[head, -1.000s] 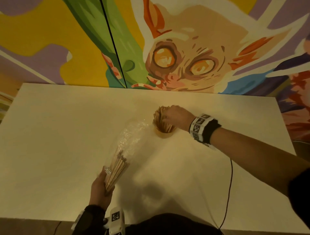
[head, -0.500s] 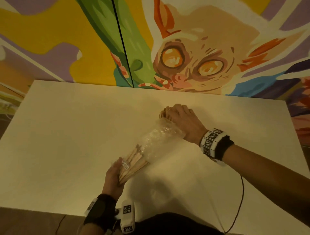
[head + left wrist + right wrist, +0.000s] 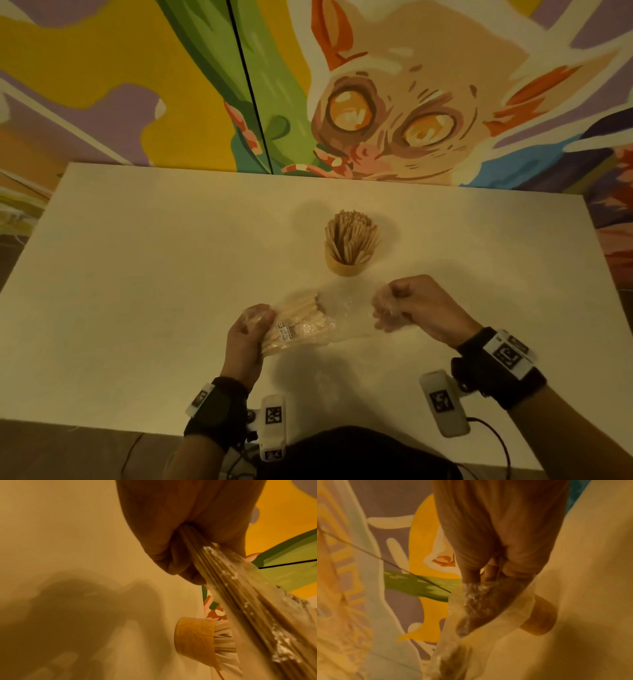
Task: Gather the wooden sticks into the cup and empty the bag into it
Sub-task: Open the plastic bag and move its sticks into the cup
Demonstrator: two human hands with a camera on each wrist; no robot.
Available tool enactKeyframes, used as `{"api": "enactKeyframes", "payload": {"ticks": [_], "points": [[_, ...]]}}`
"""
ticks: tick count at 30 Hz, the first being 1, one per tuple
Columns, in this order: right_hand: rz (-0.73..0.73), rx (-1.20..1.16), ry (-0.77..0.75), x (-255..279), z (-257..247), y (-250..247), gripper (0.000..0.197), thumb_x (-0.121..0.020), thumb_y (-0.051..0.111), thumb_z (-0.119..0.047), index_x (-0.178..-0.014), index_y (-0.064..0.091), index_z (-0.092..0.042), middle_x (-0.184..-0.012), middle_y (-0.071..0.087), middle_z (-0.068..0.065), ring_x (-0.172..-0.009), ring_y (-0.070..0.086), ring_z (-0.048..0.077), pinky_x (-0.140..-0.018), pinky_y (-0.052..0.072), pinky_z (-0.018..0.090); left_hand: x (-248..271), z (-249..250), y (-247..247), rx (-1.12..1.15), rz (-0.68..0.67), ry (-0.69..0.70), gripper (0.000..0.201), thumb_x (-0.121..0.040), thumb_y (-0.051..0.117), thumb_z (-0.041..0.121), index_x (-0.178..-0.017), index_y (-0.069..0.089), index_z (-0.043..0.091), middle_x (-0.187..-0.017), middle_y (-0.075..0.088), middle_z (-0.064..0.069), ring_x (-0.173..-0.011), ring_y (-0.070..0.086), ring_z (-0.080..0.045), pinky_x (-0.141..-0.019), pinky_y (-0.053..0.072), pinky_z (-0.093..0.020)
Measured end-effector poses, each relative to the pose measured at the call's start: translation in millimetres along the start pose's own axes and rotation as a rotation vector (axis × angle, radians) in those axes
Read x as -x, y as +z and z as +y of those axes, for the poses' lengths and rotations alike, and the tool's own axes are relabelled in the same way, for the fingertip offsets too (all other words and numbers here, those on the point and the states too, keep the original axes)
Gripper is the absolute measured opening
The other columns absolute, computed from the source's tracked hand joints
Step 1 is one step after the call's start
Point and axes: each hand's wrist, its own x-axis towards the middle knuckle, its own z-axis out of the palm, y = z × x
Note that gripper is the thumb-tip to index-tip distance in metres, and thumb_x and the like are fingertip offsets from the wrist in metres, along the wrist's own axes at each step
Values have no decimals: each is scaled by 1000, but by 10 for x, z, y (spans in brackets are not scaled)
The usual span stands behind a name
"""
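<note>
A tan cup [image 3: 346, 266] stands on the white table [image 3: 137, 274], packed with upright wooden sticks [image 3: 351, 234]. In front of it I hold a clear plastic bag [image 3: 342, 320] of wooden sticks [image 3: 301, 325] level above the table. My left hand [image 3: 248, 330] grips the bag's filled end, fingers curled round the stick bundle [image 3: 240, 588]. My right hand [image 3: 394, 310] pinches the bag's empty, crinkled end [image 3: 471, 597]. The cup [image 3: 193, 641] shows beyond the bag in the left wrist view, and the cup [image 3: 539, 618] lies behind the plastic in the right wrist view.
A painted mural wall [image 3: 376, 102] rises right behind the table's far edge. A dark cable [image 3: 496, 435] hangs at the near right edge. Bare tabletop spreads to the left and right of the cup.
My right hand left the cup's sticks and came back to take the bag's open end. The left hand turned the bag from pointing at the cup to lying crosswise.
</note>
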Motion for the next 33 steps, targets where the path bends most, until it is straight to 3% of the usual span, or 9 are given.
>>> {"api": "enactKeyframes", "payload": {"ticks": [6,10,12,14,16,20,22,27,33], "points": [[-97,162,-112,25,-21,271,45,-93,56,-47,-86,76,-7,-73,75,16,-38,55,22,-39,42,25,95,-18,113,-86,-21,-4,57,-56,83,41,-100,66,9,-83,71,-6,-70,70,-19,-56,55,-30],[-112,69,-228,-8,4,269,33,-98,49,-5,-124,65,-16,-86,78,0,-62,66,42,-41,47,29,173,-40,178,-134,-77,-100,23,-86,71,22,-98,64,3,-57,62,3,-39,52,-6,-36,36,-15],[-83,79,-216,-24,5,255,37,-90,55,5,-123,64,-8,-95,77,10,-86,66,52,-54,55,30,188,-44,190,-187,-88,-97,14,-86,66,17,-90,66,4,-56,59,0,-38,48,-7,-35,34,-16],[-48,-12,-218,5,23,265,38,-77,57,5,-113,66,-6,-74,76,7,-91,61,62,-56,53,43,204,-19,194,-234,-109,-67,10,-88,64,12,-87,67,2,-59,61,-1,-41,52,-7,-37,37,-17],[15,-74,-213,-9,79,232,35,-70,57,9,-103,68,0,-59,72,-3,-88,66,53,-67,45,58,203,2,186,-261,-156,-55,12,-87,68,11,-89,68,0,-67,64,-4,-50,58,-8,-43,42,-17],[41,97,-151,22,143,277,18,-91,65,-14,-90,73,3,-76,74,7,-36,53,15,-39,40,22,219,25,254,-325,-175,-7,23,-73,81,22,-86,69,9,-74,66,-5,-62,60,-17,-53,44,-26],[-9,65,-145,35,192,351,28,-88,64,-22,-85,71,5,-71,68,20,-33,46,12,-34,34,19,246,33,360,-331,-160,50,16,-79,78,10,-86,66,3,-70,64,-4,-56,59,-13,-48,43,-21],[109,-106,-124,17,282,396,33,-86,39,25,-90,66,8,-57,58,7,-30,43,13,-32,31,17,319,46,509,-337,-177,127,12,-82,71,16,-84,66,5,-66,66,1,-54,60,-9,-44,42,-19],[211,-202,-239,62,220,287,9,-91,60,-1,-88,66,6,-42,49,8,-29,42,14,-35,28,20,297,123,441,-328,-155,170,11,-87,67,14,-85,72,4,-71,70,-2,-62,65,-14,-52,47,-21]]}}
